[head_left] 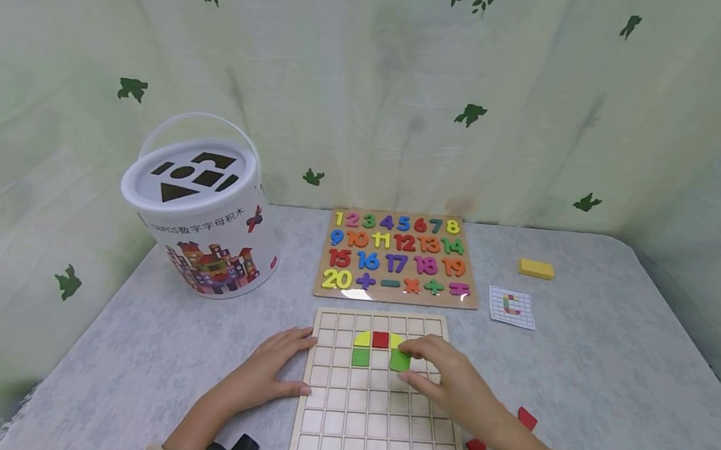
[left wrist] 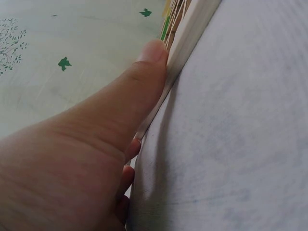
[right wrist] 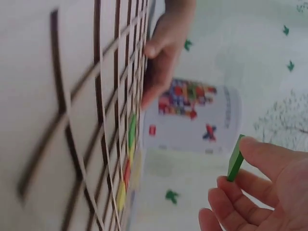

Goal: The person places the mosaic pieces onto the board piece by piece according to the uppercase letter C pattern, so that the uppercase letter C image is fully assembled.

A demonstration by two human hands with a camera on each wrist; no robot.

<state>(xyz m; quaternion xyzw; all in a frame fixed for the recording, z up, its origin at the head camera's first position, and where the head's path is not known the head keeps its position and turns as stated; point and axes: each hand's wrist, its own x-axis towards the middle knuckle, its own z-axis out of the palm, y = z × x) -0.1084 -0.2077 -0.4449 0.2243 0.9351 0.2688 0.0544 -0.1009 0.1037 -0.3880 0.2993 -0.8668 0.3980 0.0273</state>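
Note:
A wooden grid board [head_left: 376, 424] lies at the near edge of the table. My left hand [head_left: 309, 364] rests flat on its left rim, thumb [left wrist: 144, 72] pressed against the board's edge [left wrist: 192, 29]. My right hand [head_left: 405, 363] pinches a green square tile [head_left: 398, 361] between thumb and fingers over the upper rows of the grid. In the right wrist view the green tile [right wrist: 235, 158] stands on edge in my right hand [right wrist: 240, 168], clear of the board [right wrist: 72, 96]. A second green tile [head_left: 360, 356], a red tile [head_left: 380, 339] and two yellow curved pieces [head_left: 362, 338] sit in the grid.
A number puzzle board [head_left: 399, 256] lies behind the grid. A white bucket [head_left: 202, 212] with a shape-sorter lid stands at the back left. A pattern card [head_left: 511, 307] and a yellow block [head_left: 536, 268] lie to the right. Red pieces [head_left: 526, 417] lie by my right wrist.

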